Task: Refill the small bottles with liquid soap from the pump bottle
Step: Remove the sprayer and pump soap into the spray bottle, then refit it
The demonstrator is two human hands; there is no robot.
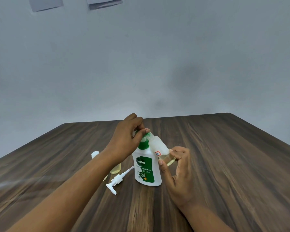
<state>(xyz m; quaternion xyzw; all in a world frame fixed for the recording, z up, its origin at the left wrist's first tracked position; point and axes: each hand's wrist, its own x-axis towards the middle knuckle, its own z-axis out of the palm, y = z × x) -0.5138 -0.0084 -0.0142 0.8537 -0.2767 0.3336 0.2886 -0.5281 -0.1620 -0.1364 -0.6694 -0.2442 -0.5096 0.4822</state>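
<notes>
Grips the green pump head of the upright Dettol pump bottle on the wooden table, left hand curled over it. Pinches the small bottle by its base in the right hand, long axis tilted up-left, mouth at the nozzle.

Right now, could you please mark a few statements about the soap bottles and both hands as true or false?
The white Dettol pump bottle with the green label stands upright on the dark wooden table. True.
The right hand holds the small clear plastic bottle upright on the table. False: it is tilted and lifted, neck at the green pump top.
A loose white pump dispenser lies on the table. True.
The left hand lies flat on the table. False: its fingers grip the green pump top.
</notes>
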